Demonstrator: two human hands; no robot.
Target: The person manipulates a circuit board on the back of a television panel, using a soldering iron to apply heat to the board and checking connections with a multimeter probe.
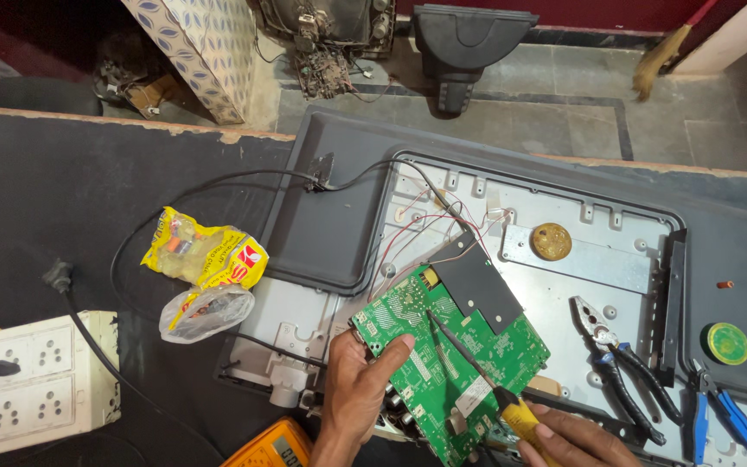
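Gripped at its near-left edge by the left hand (358, 389), the green circuit board (451, 367) is held tilted above the open back of a flat screen set (581, 259), thumb on top and fingers curled underneath. The right hand (568, 437) is closed around the yellow handle of a screwdriver (477, 367), whose dark shaft runs up and to the left, its tip resting on the board's upper middle, just below the black cover plate (477, 285).

The board's long axis runs from upper left to lower right, roughly crosswise to the screwdriver shaft. The left hand sits at the board's left side and touches it; the right hand is at the board's near-right corner and reaches it only through the tool. Thin red and white wires (430, 229) lead from the board's far edge toward the top of the metal panel.

To the right on the panel lie pliers (611, 350) and blue-handled cutters (719, 406), well apart from both hands. A round green tin (727, 342) lies further right. On the dark table (62, 199) to the left lie a yellow packet (205, 255), a clear bag (205, 313) and a white power strip (32, 380). An orange meter (270, 445) sits just beside the left wrist.
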